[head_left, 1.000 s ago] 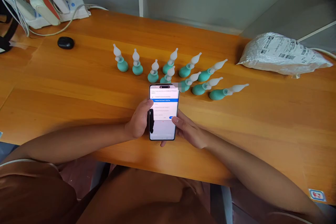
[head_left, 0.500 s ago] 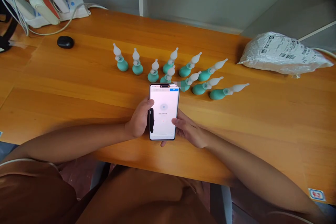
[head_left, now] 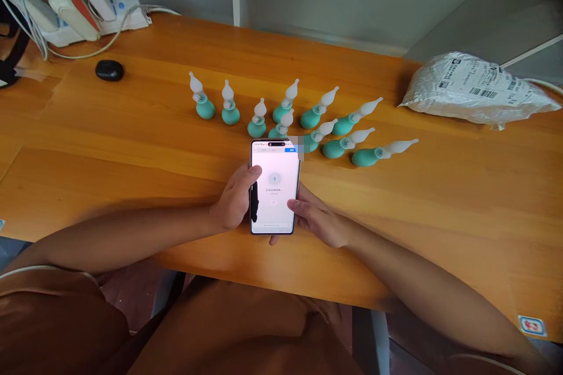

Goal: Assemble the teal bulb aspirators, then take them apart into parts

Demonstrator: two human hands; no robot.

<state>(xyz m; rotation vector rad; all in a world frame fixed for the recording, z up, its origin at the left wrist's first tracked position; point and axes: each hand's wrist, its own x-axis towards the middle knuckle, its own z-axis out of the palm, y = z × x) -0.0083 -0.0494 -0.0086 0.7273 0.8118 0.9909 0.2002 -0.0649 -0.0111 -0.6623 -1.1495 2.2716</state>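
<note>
Gripping the phone (head_left: pixel 275 214) from both sides, the left hand (head_left: pixel 233 196) and the right hand (head_left: pixel 319 217) leave it lying directly between them, so neither is nearer: each touches an edge. The phone's long axis runs straight out from the person's body, almost square to the line joining the two hands, with the lit screen facing up towards the head.

The thumbs do not meet it at the same height. The left thumb (head_left: pixel 254 173) is laid over the phone's left edge, in its farther half; the right thumb (head_left: pixel 297 206) presses or rests at the right edge, nearer the body. The remaining fingers curl behind the phone and are largely hidden, so I cannot tell whether they are spread or together; one fingertip peeps out below its near end, and whose hand it belongs to is unclear.

Just beyond the phone's far end, ten green-and-white bulbs (head_left: pixel 311 119) stand in a loose cluster on the table (head_left: pixel 440 217), and the phone's top edge partly covers one of them. Well off to the phone's far right lies a silvery package (head_left: pixel 475 94); to its far left, a small black object (head_left: pixel 109 70).
</note>
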